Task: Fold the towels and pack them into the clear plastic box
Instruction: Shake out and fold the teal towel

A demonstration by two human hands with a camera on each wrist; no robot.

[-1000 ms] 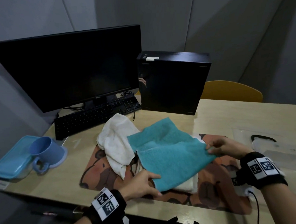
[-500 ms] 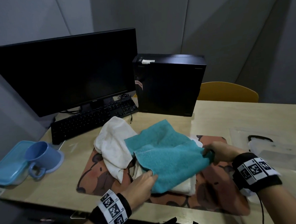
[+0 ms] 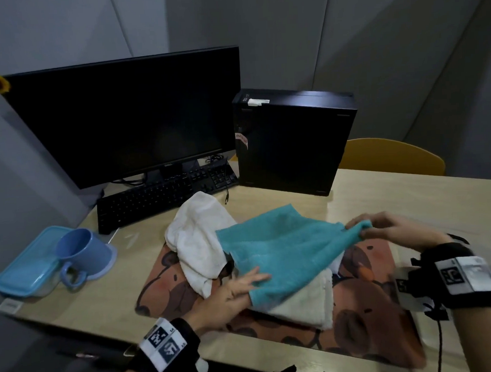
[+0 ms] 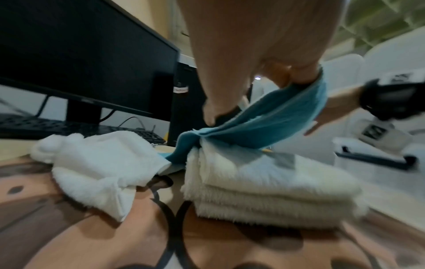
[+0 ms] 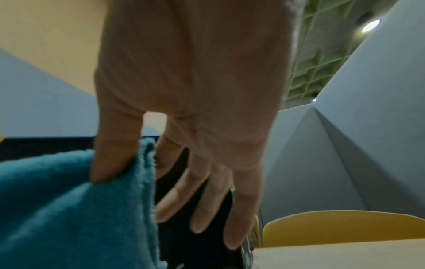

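Towel [image 3: 281,249], teal, edges seemingly aloft

Head camera looked down across the desk [image 3: 395,195]. Wrist cameras sat low, close, facing 12 o'clock. All three shared the teal towel [image 3: 284,249].

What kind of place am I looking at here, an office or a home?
Most likely an office workstation: a black monitor, keyboard and desktop computer tower stand on a wooden desk, enclosed by grey panel walls.
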